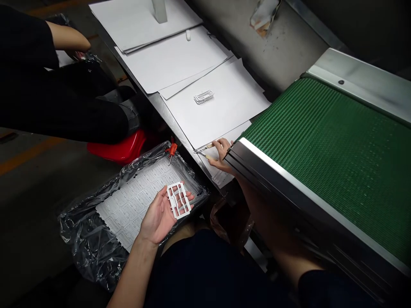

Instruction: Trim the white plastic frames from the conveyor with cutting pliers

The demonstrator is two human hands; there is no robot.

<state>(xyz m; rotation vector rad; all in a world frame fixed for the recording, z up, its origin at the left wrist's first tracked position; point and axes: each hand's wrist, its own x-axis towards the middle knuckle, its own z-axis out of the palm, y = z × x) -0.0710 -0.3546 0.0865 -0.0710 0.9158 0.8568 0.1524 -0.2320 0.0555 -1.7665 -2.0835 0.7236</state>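
Note:
A white plastic frame with crossbars [179, 201] lies in my left hand [161, 216], held between the thumb and the fingers behind it, above a plastic-lined tray. My right hand [222, 154] is closed around small pliers or cutters [203, 153] at the table's near edge, beside the conveyor's end. The tool's tips point left. On a white sheet [218, 115] sits a small stack of similar white frames [204, 97]. Rows of flat pale parts [138, 199] fill the tray, and an orange-handled tool [172, 149] rests at its far edge.
A green conveyor belt [334, 158] with metal rails takes up the right. More white sheets [173, 60] cover the table, with a grey block [159, 10] and a small white piece [188, 35]. At left, another person's arm [69, 38] shows above a red stool [118, 147].

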